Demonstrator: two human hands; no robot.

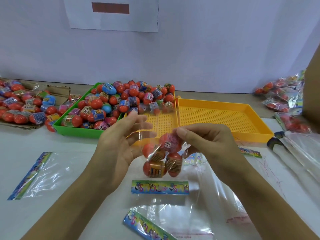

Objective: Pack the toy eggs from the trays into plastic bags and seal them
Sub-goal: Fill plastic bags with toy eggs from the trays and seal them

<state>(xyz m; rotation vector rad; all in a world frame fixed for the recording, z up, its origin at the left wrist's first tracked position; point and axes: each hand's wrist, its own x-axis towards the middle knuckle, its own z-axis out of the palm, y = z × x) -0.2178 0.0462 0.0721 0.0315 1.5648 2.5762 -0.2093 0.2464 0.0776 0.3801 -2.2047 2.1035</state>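
Note:
A clear plastic bag [156, 135] hangs in the air above the table, holding several orange toy eggs [154, 168] with printed wraps. My right hand [207, 141] pinches the bag near its top, thumb against a pink-wrapped egg [170, 142]. My left hand [119, 146] is on the bag's left side, fingers fairly straight and spread against the film. Behind, a green tray [78, 130] is heaped with loose toy eggs [121, 99]. The heap spills onto a yellow tray [161, 118].
A second yellow tray [225, 118] stands to the right. Flat bags with colourful header strips lie at the left [39, 172] and under my hands [160, 187]. Packed bags [285, 96] pile up at the far right, more eggs on cardboard [20, 104] at the left.

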